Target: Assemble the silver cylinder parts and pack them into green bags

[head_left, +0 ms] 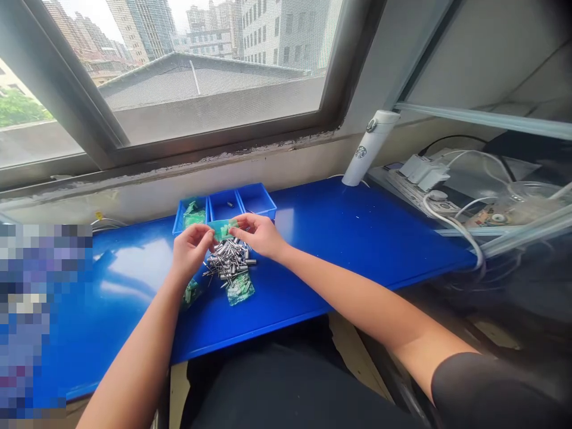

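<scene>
Both my left hand [192, 249] and my right hand [259, 234] pinch a small green plastic bag [222, 229], one at each end, above a heap of metal pins [229, 260]. Small pale pieces show in the bag. Nearer to me, a second green bag [240, 289] lies against the heap. More green packets [191, 293] are partly hidden by my left wrist. Just behind my hands stands a blue tray with three compartments [273, 210]. Its left compartment holds green bags [193, 213], and one small piece [230, 204] lies in the middle one.
The blue table [330, 238] runs below a window. A white bottle [369, 149] stands at its back right. Beyond it are a power strip with plugs [424, 173], cables and a clear plastic container [534, 199]. A blurred-out area covers the left edge.
</scene>
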Available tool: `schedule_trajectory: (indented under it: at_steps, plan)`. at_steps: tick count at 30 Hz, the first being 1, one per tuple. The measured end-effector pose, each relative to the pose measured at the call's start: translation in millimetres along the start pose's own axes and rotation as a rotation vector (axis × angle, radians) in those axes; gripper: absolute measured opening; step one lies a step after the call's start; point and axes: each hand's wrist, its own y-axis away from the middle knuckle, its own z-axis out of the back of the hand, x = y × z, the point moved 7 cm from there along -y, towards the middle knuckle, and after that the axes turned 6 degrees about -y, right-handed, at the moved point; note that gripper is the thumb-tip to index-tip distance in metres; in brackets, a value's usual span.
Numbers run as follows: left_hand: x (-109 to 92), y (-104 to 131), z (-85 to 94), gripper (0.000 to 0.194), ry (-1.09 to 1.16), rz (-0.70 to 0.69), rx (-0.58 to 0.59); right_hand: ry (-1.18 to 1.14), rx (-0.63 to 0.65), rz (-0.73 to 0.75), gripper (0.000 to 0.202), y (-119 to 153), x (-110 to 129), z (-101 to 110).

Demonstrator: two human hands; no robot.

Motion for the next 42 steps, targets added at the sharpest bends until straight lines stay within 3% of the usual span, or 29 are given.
schedule_trajectory:
  at_steps: [4,9,18,25,31,37,42]
  plan:
    - [0.4,-0.7,1.6,0.017,0.01,0.007,-0.022,0.059,-0.035,0.009,0.024,-0.9,1.3,3.3]
    - [-0.6,-0.1,0.3,0.022,0.05,-0.016,-0.02,0.081,-0.096,-0.007,0.029,-0.7,2.1,9.6]
    - [2.7,-0.5,7.1,0.022,-0.032,-0.027,-0.102,0.0,-0.014,-0.084,0.028,-2.4,-7.4,5.4]
    - [1.9,-0.1,3.1,0.023,-0.064,-0.048,-0.086,-0.053,-0.036,-0.024,0.02,-3.3,-1.2,6.2]
    - [2.0,-0.3,3.0,0.056,0.005,-0.024,-0.086,-0.072,-0.088,-0.09,0.027,-2.5,-4.6,8.8]
    - [-0.8,0.1,7.0,0.017,-0.205,-0.152,-0.129,0.019,-0.103,-0.064,0.018,-2.6,0.3,9.4]
    - [-8.4,2.3,7.9,0.009,-0.273,-0.246,-0.142,0.048,-0.12,-0.057,0.022,-2.3,0.3,12.2]
